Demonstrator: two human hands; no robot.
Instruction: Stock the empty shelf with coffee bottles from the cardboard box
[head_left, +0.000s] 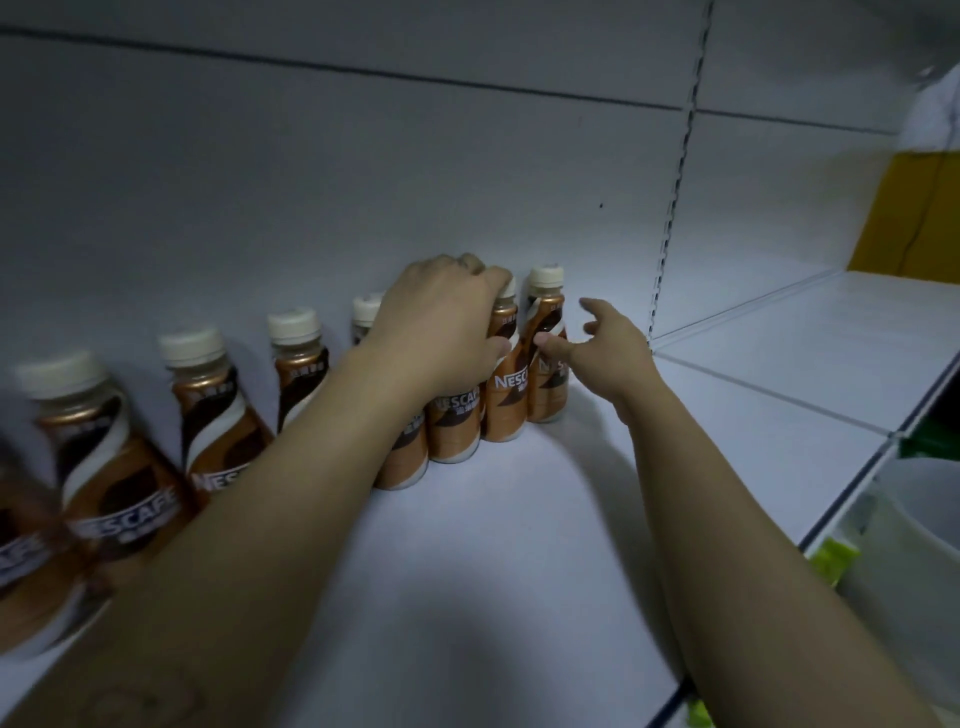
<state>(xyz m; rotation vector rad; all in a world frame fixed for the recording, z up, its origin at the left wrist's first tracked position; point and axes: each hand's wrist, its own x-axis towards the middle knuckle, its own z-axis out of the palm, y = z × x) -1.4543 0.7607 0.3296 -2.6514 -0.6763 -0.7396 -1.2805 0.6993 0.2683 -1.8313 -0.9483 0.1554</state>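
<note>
Several brown Nescafé coffee bottles with cream caps stand on the white shelf (493, 545), in rows running from the left edge to the middle. My left hand (441, 327) lies over the tops of a short file of bottles, its fingers curled round the neck of one bottle (506, 395). My right hand (597, 348) is just right of the rearmost bottle (545, 343), thumb touching its label, fingers spread and holding nothing. The cardboard box is out of view.
The shelf's white back panel rises behind the bottles. A slotted upright (670, 218) divides this bay from a bare white shelf (779, 338) on the right. A yellow panel (914, 218) shows at far right, and green packaging (831, 561) lies below the shelf edge.
</note>
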